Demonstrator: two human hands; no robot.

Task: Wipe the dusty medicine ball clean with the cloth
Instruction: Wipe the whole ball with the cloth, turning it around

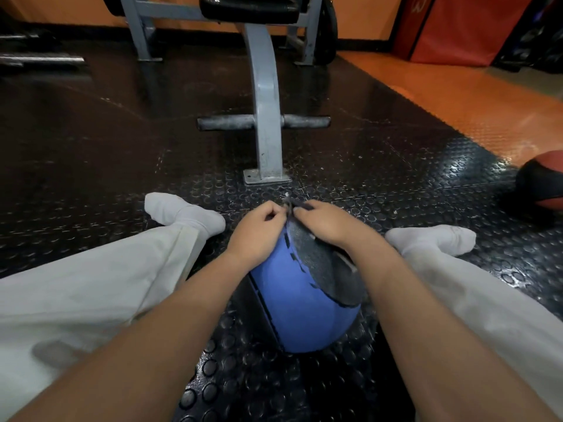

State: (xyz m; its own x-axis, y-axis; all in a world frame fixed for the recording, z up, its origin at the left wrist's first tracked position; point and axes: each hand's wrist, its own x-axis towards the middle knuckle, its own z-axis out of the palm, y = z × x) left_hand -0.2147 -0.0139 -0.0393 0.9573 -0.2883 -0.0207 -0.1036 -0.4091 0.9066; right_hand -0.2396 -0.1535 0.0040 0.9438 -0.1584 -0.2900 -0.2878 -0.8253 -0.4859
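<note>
This is a gym, a weights area by the look of it. The floor is laid in black rubber tiles with raised round studs [365, 141], edged by a strip of orange studded flooring [457, 92]. A grey-painted steel exercise frame [267, 102] is bolted down, with a black padded cushion [249, 9] on top and a grey foam-sleeved foot bar [225, 122] across its post. A bare steel bar [42, 60] lies at far left. A blue and grey rubber medicine ball [304, 300] and a red and black ball [545, 184] sit on the floor, and a red padded mat [457, 28] leans at the back
</note>
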